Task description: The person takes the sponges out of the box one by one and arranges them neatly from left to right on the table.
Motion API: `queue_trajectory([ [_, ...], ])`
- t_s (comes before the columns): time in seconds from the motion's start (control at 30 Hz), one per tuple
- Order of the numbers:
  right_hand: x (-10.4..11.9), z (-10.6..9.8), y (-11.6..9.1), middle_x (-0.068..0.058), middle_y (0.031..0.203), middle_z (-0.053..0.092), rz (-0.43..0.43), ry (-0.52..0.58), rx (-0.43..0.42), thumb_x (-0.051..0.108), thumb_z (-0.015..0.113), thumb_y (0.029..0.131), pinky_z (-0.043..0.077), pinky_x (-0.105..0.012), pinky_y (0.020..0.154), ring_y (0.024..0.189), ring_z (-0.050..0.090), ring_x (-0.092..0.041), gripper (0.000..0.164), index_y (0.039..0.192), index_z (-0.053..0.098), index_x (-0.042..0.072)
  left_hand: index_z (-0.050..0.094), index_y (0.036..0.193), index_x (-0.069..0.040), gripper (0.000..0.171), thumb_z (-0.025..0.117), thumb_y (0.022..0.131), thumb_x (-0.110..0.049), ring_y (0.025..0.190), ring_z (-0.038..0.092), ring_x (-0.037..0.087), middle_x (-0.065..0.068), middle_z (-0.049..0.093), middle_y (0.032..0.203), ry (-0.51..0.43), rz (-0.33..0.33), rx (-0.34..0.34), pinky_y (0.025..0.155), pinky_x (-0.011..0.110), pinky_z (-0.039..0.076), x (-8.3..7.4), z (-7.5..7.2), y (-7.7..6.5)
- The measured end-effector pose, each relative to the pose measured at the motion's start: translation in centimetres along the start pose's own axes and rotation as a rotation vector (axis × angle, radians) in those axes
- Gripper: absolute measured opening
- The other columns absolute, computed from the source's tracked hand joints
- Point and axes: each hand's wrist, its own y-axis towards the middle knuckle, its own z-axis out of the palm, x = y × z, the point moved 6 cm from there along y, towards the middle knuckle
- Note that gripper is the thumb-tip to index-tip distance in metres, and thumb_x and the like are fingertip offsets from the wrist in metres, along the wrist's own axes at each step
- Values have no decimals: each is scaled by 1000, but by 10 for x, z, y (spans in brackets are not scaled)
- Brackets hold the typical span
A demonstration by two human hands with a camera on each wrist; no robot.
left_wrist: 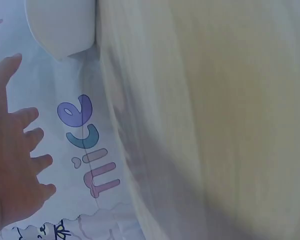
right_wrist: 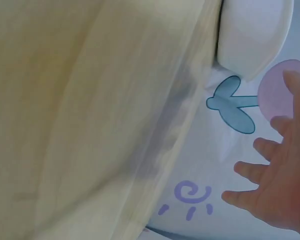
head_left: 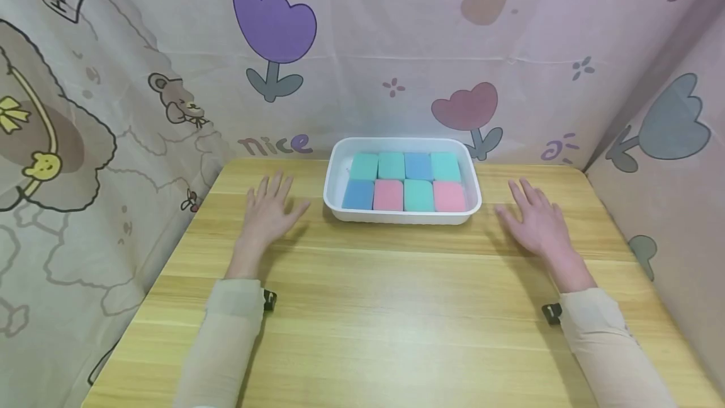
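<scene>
A white rectangular tray (head_left: 400,218) stands at the back of the wooden table, with two rows of rounded square blocks in it. The back row has a blue block (head_left: 418,165) among green ones; in the front row are a blue block (head_left: 359,195), pink blocks (head_left: 388,195) and a green block (head_left: 418,196). To the left of the tray is my left hand (head_left: 266,216), fingers spread and holding nothing. My right hand (head_left: 535,222) is spread the same way on the tray's right side. Both wrist views show bare palms near the tray's outer ends.
The wooden table (head_left: 396,307) reaches back to a patterned cloth (head_left: 362,30) hung behind it and along both sides. Small black devices, one (head_left: 269,300) at the left cuff and one (head_left: 552,314) at the right, stick out from the sleeves.
</scene>
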Motion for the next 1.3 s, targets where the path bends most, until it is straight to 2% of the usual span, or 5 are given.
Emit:
queue_trajectory([
  [0.23,19,-10,6,-23,168,26,-28,230,-110,43,44,111,27,-72,117,147,32,-54,66,165,26,12,25,165,-11,85,42,103,-66,157,13,43,11,11,174,-61,17,-93,126,68,7,-11,-6,0],
  [0.43,37,-10,13,-22,159,44,13,443,-153,29,51,110,54,-62,100,130,57,-48,55,159,42,7,33,163,-10,79,48,104,-60,155,24,42,12,22,172,-151,24,-166,125,64,19,-28,-7,3],
  [0.67,46,3,30,-23,155,49,110,561,-56,27,52,109,55,-16,66,120,65,-44,54,157,44,5,29,165,-18,79,52,102,-59,155,27,36,7,27,171,-254,8,-167,125,61,24,-55,-8,16],
  [0.97,53,16,44,-24,147,56,175,580,-22,24,52,106,58,-45,96,123,65,-41,50,152,51,2,33,163,-11,72,64,102,-35,147,39,38,17,38,161,-332,-30,-107,120,58,37,-93,-6,41],
  [1.3,50,12,46,-28,142,59,223,576,-31,16,53,106,55,-50,103,128,60,-43,46,149,52,-2,35,160,-5,72,62,102,-36,143,42,40,22,35,160,-196,-85,130,117,57,41,-134,9,71],
])
